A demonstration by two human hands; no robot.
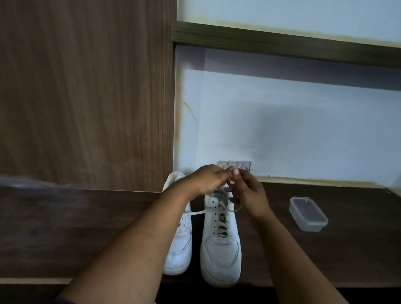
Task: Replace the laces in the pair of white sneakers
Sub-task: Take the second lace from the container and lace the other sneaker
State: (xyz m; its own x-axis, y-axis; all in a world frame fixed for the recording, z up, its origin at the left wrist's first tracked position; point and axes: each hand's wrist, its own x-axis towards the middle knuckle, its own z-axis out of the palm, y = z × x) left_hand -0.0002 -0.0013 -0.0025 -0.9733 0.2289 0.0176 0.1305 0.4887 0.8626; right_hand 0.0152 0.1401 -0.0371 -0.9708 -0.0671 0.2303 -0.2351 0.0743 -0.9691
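Note:
Two white sneakers stand side by side on a dark wooden desk (334, 242), toes toward me. The right sneaker (221, 249) is laced with a white lace (222, 223) through most of its eyelets. The left sneaker (180, 244) is partly hidden by my left forearm, and a loose lace end (196, 212) lies across it. My left hand (206, 180) and my right hand (249, 195) meet above the right sneaker's collar. Both pinch the lace ends between fingertips and thumbs there.
A clear plastic container (308, 214) with a lid sits on the desk to the right of the shoes. A wall socket plate (234, 165) is behind my hands. A tall wooden panel (78, 75) rises on the left, with a shelf (306, 46) above.

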